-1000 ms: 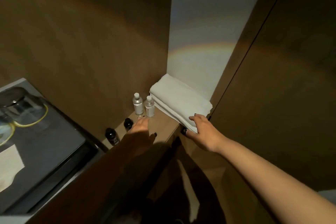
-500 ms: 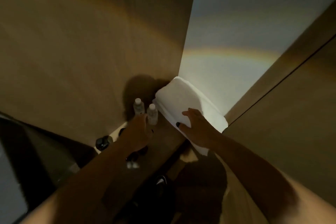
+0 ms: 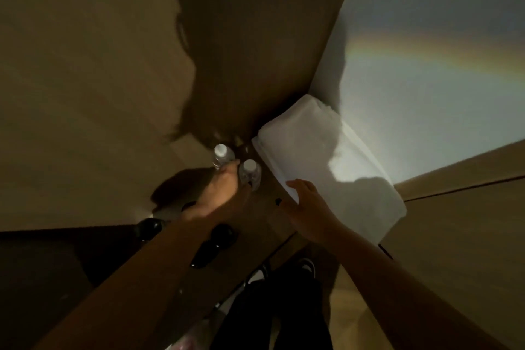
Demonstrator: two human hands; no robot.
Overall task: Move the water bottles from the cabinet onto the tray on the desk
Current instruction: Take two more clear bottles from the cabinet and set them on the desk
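Two water bottles [image 3: 237, 163] stand upright side by side on the cabinet shelf [image 3: 264, 202], white caps up, tucked in the back corner and still where they must be fetched from. The far bottle [image 3: 222, 154] sits just past the left hand's fingertips; the near bottle [image 3: 250, 172] is right beside that hand, on its thumb side.

Left hand [image 3: 220, 193]: reached in, fingers at the bottles, appears to touch or start closing round the far one. Light too dim to tell whether a grip is made.

Right hand [image 3: 305, 203]: fingers straight, resting on the front edge of the folded white towel [image 3: 326, 167], which lies just beside the near bottle. It holds nothing.

Step in hand, as I judge it: the first pick-up. Nothing has left the shelf. Next move calls for a firm close round one bottle, then a straight lift clear of its neighbour and of the dark small bottles [image 3: 218, 239] lying nearer the wrist. Tray and table are out of view.

Against half a second ago: the camera has moved closer and tilted lower, the left hand has gone from just short of the bottles to between and on them, and the right hand has slid from the towel's top to its front edge.
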